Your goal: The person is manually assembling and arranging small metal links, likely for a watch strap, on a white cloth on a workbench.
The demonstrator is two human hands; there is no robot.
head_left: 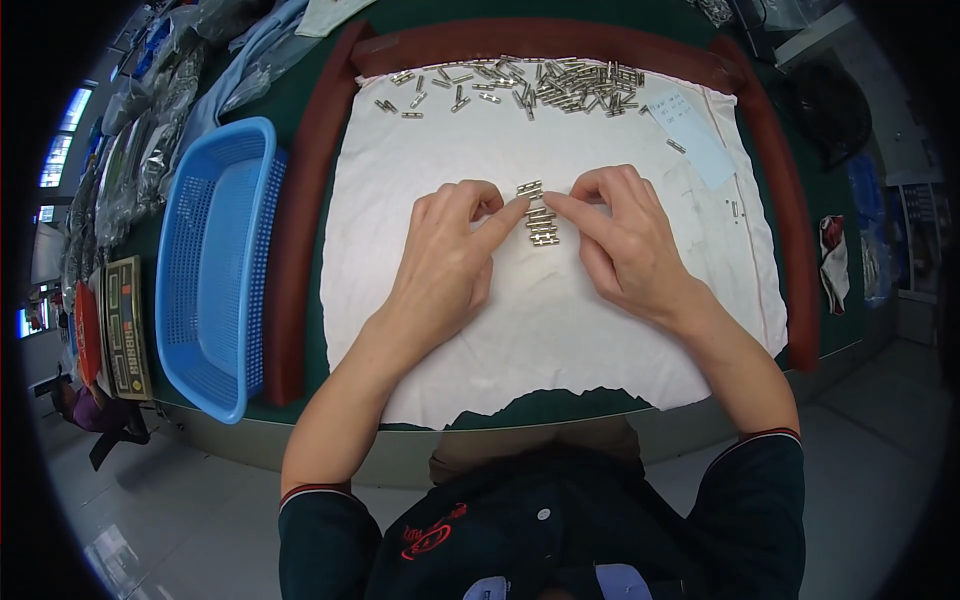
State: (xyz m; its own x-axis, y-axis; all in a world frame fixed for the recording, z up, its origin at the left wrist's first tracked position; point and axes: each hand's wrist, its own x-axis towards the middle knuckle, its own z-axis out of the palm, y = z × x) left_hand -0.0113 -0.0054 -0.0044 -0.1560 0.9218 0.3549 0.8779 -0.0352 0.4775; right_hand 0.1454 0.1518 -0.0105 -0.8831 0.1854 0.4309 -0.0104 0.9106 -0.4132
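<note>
A short strip of silvery metal links, like a piece of watch band, lies on the white cloth between my hands. From the left, my left hand presses a fingertip against the strip's upper part, its other fingers curled under. My right hand meets the same links from the right, fingers bent and a fingertip close to the left one. Together they pinch the strip near its upper end, where the fingertips hide part of the links. The lower rows show plainly, staggered side by side.
Beyond my hands lies a heap of loose metal links. A pale blue paper slip rests at the far right, a single link beside it. A red-brown wooden frame borders the cloth. Left of it stands a blue plastic basket.
</note>
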